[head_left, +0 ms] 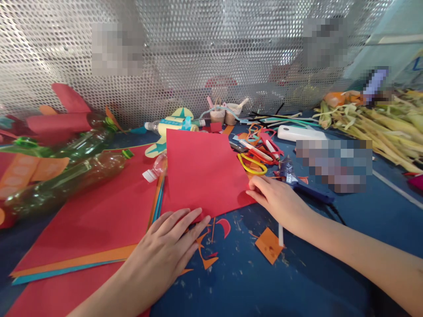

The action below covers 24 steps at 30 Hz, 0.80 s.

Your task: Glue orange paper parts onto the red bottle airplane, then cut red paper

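A red sheet of paper (201, 171) lies at the middle of the blue table, over part of a paper stack. My left hand (172, 242) rests palm down on its near left edge, fingers spread. My right hand (277, 202) pinches the sheet's near right corner between thumb and fingers. On the left are larger red sheets (112, 211) with orange and blue ones under them. Scissors with yellow handles (253, 164) lie just beyond my right hand, beside a dark blue glue gun (310, 189).
Green plastic bottles (76, 176) lie at the left. Orange scraps (269, 245) are scattered near the front. Two cups (233, 114) stand by the perforated metal panel (211, 53). Dry husks (376, 127) and a white case (300, 132) are at the right.
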Each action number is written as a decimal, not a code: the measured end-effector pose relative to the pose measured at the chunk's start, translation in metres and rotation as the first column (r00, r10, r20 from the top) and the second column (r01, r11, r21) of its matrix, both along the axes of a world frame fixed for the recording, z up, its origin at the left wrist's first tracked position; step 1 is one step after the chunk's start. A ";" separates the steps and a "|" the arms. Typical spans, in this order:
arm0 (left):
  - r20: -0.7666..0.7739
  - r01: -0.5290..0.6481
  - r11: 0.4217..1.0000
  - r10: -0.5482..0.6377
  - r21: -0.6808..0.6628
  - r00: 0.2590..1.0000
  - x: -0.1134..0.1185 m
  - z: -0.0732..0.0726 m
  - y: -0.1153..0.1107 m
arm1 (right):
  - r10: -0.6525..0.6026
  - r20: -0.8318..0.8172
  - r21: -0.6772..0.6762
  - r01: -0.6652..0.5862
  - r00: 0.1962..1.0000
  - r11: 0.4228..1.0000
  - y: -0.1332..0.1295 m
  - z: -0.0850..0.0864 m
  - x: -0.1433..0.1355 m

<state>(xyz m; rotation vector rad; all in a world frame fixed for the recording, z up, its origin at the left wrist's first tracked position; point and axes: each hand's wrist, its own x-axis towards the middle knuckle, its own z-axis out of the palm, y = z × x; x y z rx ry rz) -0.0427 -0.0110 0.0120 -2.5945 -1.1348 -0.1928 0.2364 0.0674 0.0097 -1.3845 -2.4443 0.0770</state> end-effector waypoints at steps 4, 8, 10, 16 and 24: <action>-0.014 0.052 0.996 -0.051 0.067 0.999 0.002 0.002 0.001 | 0.003 0.046 0.016 -0.003 0.999 1.000 0.000 -0.001 -0.001; 0.000 0.083 0.993 -0.083 0.085 0.997 0.002 0.003 0.000 | 0.031 0.078 0.072 -0.036 0.996 0.997 0.000 -0.002 0.002; 0.022 0.077 0.996 -0.079 0.052 0.997 0.002 0.004 0.000 | 0.046 0.069 0.160 -0.056 0.997 0.985 -0.001 0.001 0.003; 0.053 0.037 0.997 -0.033 -0.071 0.998 0.002 0.003 -0.002 | 0.200 -0.004 0.450 -0.177 0.980 0.875 -0.020 0.022 0.000; 0.044 0.027 0.998 -0.024 -0.063 0.999 0.003 0.000 -0.004 | 0.475 0.005 0.195 -0.467 0.880 0.863 -0.036 0.016 -0.009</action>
